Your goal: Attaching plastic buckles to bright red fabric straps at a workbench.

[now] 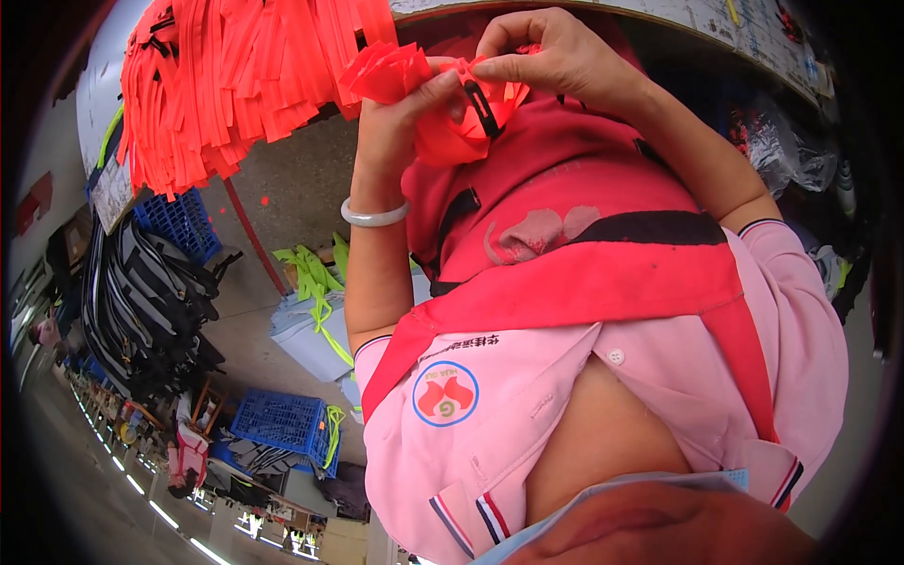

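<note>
My left hand point(414, 102), with a pale bangle point(375, 215) on its wrist, is closed round a bunched bright red-orange fabric strip point(450, 141). A black oblong piece point(481, 108), buckle-like, sits against the strip just below my fingers. My right hand point(565, 58) is in a pinch beside it, thumb and forefinger touching the strip's upper edge. Whatever lies between those fingertips is too small to make out. To the left of my hands, a thick bundle of red-orange strips point(245, 80) hangs over the table edge, some with small black pieces on them.
A worktable point(687, 21) runs along the top. Below left are a blue crate point(282, 421), another blue crate point(188, 224), a pile of dark straps point(141, 311) and lime-green strips point(311, 275). Clear plastic point(786, 151) lies at right. A person point(188, 457) is in the background.
</note>
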Demonstrator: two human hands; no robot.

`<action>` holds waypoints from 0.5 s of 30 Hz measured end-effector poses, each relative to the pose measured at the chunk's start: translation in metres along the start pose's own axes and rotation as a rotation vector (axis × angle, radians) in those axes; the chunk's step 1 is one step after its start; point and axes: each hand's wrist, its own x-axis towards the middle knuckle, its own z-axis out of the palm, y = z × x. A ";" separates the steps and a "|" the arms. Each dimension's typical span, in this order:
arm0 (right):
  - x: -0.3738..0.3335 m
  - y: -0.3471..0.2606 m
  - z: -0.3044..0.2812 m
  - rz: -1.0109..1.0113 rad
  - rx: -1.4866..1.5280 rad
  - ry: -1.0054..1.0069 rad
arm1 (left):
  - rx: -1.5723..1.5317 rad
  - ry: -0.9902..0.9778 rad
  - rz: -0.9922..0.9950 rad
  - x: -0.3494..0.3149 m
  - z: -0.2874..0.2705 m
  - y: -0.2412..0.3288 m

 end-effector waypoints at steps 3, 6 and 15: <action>0.005 0.009 -0.001 -0.106 0.033 -0.094 | 0.064 -0.030 -0.007 -0.002 0.001 0.003; -0.001 -0.015 -0.002 0.105 0.062 -0.090 | 0.084 -0.041 -0.004 -0.003 0.000 0.004; 0.013 0.028 0.015 -0.238 0.149 0.160 | 0.128 0.116 0.283 0.004 0.009 -0.011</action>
